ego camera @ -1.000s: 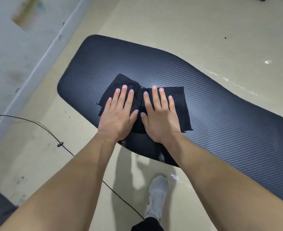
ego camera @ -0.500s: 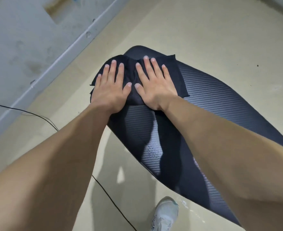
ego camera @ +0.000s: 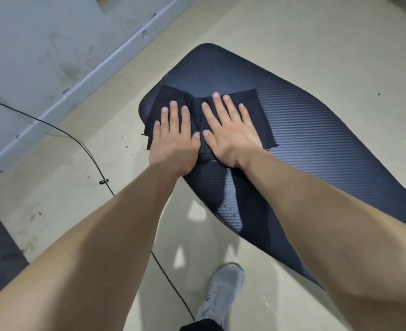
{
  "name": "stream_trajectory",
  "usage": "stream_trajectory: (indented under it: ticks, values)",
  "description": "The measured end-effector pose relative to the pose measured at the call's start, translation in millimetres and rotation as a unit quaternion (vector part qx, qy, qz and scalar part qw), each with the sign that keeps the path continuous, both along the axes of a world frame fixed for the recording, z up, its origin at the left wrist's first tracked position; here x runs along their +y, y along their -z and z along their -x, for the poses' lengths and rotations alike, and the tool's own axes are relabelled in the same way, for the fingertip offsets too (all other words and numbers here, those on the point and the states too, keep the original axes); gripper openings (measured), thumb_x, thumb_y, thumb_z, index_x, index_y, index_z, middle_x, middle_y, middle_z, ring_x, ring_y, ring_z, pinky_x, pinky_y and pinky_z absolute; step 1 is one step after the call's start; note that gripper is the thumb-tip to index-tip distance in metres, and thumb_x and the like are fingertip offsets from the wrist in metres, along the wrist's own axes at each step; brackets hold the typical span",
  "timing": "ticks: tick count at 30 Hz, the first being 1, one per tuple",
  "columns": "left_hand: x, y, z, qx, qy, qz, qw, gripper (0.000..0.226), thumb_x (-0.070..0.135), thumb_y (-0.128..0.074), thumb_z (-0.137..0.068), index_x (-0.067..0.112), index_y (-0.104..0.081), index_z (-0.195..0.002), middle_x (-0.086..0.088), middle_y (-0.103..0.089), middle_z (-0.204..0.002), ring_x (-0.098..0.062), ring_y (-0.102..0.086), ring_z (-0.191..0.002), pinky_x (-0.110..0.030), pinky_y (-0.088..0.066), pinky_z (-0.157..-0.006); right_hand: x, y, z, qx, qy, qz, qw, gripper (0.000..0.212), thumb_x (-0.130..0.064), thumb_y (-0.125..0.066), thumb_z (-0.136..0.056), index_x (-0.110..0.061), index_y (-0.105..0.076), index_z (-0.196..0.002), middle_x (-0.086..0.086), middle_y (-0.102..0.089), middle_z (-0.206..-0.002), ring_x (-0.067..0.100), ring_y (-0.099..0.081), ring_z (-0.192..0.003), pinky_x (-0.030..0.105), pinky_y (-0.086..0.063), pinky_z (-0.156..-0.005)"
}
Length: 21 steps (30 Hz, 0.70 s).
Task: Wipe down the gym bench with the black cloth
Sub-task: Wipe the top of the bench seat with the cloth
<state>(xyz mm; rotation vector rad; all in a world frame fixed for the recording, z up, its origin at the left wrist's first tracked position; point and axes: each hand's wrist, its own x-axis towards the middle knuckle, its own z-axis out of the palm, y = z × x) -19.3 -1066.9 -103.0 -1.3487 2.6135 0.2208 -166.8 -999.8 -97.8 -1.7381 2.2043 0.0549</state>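
Both hands, the left hand [ego camera: 173,139] and the right hand [ego camera: 228,137], are pressing flat and open on the black cloth [ego camera: 256,108] under their palms, so wiping the gym bench [ego camera: 316,139] seems underway, with the long part behind the wrists probably remaining.

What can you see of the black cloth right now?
The black cloth is a thin, matte, roughly rectangular piece of fabric with frayed threads at its near edges. It lies spread on the bench pad near its rounded end, bunched into folds at the middle. Its left corner hangs slightly past the pad's edge. The left hand and right hand press flat on it, fingers extended, side by side; neither pinches it.
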Motion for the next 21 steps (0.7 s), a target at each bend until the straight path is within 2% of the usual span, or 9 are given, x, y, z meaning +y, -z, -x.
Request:
stream_trajectory:
  ticks: [7, 15, 21]
  values:
    - [129, 0, -12, 0.004, -0.031, -0.006, 0.999, 0.069, 0.044, -0.02, -0.101, 0.01, 0.001, -0.157, -0.015, 0.008, -0.164, -0.033, 0.004, -0.152, -0.047, -0.008, -0.122, 119, -4, -3, 0.0, -0.028, -0.014, 1.0, 0.064, -0.051, -0.012, -0.101, -0.028, 0.01, -0.156, 0.001, 0.019, -0.164, 0.02, 0.018, -0.151, 0.046, 0.007, -0.122]
    - [287, 0, 14, 0.034, -0.046, -0.024, 0.998, 0.07, 0.046, -0.017, -0.1, 0.009, -0.002, -0.157, -0.016, 0.007, -0.164, -0.034, 0.004, -0.151, -0.048, -0.01, -0.122, 278, -8, 22, 0.008, -0.028, -0.023, 0.999, 0.063, -0.05, -0.011, -0.101, -0.028, 0.009, -0.156, 0.001, 0.018, -0.165, 0.02, 0.017, -0.151, 0.046, 0.004, -0.122]
    - [396, 1, 46, 0.077, -0.042, -0.037, 0.995, 0.068, 0.042, -0.026, -0.1, 0.007, -0.014, -0.156, -0.017, -0.003, -0.164, -0.035, -0.004, -0.151, -0.049, -0.014, -0.121, 386, -11, 44, 0.008, 0.007, -0.037, 0.999, 0.062, -0.047, -0.013, -0.101, -0.028, 0.008, -0.157, 0.001, 0.018, -0.165, 0.019, 0.018, -0.151, 0.045, 0.005, -0.122]
